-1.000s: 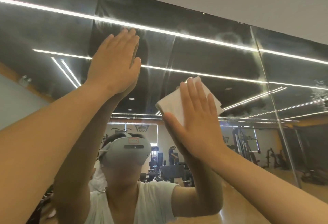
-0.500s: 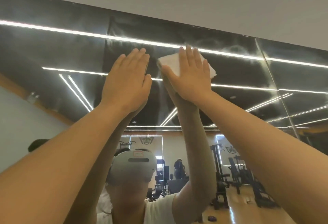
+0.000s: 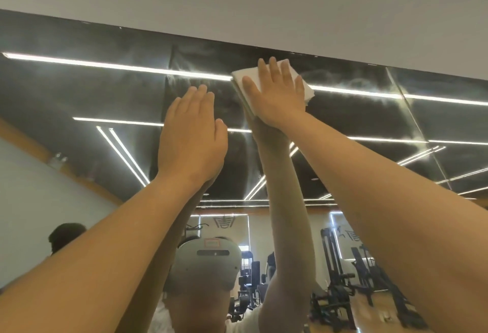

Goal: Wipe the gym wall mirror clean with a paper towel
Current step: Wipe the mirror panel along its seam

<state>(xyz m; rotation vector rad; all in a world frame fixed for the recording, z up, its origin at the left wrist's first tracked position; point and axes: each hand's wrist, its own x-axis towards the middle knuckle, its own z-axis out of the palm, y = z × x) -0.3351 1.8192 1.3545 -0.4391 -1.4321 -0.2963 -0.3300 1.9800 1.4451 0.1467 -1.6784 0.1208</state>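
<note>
A folded paper towel (image 3: pixel 244 75) lies against the wall mirror (image 3: pixel 79 90) at 12 o'clock, just under its top edge, beneath the flat right hand (image 3: pixel 274 95). The left hand (image 3: pixel 192 137) rests flat at 9 o'clock.

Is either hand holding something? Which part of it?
The right hand presses the paper towel flat on the mirror, palm over its middle. The left hand holds nothing.

Left arm (image 3: pixel 105 253): bare, raised forward from lower left, wrist straight. Left grip (image 3: pixel 194 134): fingers straight and together, palm facing away. Right arm (image 3: pixel 396 200): bare, raised from lower right, reaching higher. Right grip (image 3: pixel 276 95): fingers straight, slightly spread, palm pressed flat.
</note>
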